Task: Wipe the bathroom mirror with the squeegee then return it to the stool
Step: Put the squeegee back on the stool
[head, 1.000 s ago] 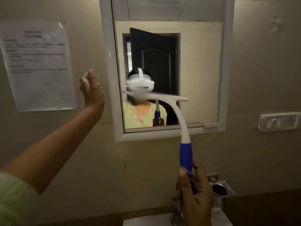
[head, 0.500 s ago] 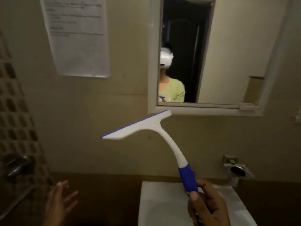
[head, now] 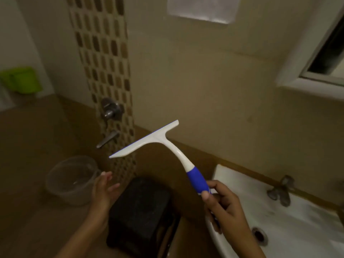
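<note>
My right hand (head: pixel 224 207) grips the blue handle of the white squeegee (head: pixel 160 141), whose blade points up and left in the air, above the black stool (head: pixel 141 215). The stool stands low in the middle of the view, nothing lying on its dark top. Beside the stool's left edge my left hand (head: pixel 103 189) hovers with fingers spread and nothing in it. Only the lower left corner of the white-framed mirror (head: pixel 323 58) shows, at the upper right.
A clear plastic bucket (head: pixel 71 180) stands left of the stool under metal wall taps (head: pixel 109 125). The white washbasin (head: pixel 279 216) with its tap (head: pixel 281 190) fills the lower right. A green container (head: pixel 21 80) sits at far left. A paper notice (head: pixel 202 8) hangs on the wall.
The view has swung down and left, away from the mirror, bringing the stool and bucket into sight. The squeegee left the glass and came down; my left hand dropped from the wall.
</note>
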`<state>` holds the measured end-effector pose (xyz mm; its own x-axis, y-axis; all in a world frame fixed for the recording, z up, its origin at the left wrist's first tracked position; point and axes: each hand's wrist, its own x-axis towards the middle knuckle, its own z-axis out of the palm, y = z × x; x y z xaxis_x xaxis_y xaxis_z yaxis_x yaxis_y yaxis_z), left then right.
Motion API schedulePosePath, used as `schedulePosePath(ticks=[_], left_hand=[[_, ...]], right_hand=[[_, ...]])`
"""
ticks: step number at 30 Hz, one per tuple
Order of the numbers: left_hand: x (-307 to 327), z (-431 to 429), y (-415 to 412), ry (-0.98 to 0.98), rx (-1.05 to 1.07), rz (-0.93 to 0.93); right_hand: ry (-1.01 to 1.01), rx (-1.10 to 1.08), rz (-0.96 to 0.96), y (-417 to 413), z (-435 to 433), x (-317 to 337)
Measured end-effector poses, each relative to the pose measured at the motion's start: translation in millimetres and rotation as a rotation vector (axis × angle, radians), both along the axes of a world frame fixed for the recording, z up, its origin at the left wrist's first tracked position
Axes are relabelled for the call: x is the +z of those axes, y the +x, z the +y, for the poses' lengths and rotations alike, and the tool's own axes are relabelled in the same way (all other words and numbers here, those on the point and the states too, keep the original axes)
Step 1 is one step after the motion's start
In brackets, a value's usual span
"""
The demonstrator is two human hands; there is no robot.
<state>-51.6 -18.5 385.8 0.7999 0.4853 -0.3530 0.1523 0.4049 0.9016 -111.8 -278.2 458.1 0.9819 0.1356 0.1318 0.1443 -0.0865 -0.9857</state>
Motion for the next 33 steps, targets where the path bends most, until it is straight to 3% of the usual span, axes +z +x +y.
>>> schedulePosePath(ticks=[8, 16, 25, 33], left_hand=[[-42.7, 25.1, -23.9, 0.034, 0.036, 0.074], [-107.4, 40.3, -31.4, 0.009, 0.04, 0.21], [-188.4, 49.1, -3.9, 0.071, -0.043, 0.311], [-265.3, 42.7, 10.5, 0.151, -0.065, 0.402]], right_hand=[[-0.044, 0.117, 0.113, 1.5, 43.8, -36.2], [-0.113, 0.115, 0.414, 0.8, 69.9, -110.4], [-0.075, -0.083, 0.799, 45.6, 108.5, -210.1], [-0.01, -0.239, 0.956, 125.2, 148.8, -314.6]])
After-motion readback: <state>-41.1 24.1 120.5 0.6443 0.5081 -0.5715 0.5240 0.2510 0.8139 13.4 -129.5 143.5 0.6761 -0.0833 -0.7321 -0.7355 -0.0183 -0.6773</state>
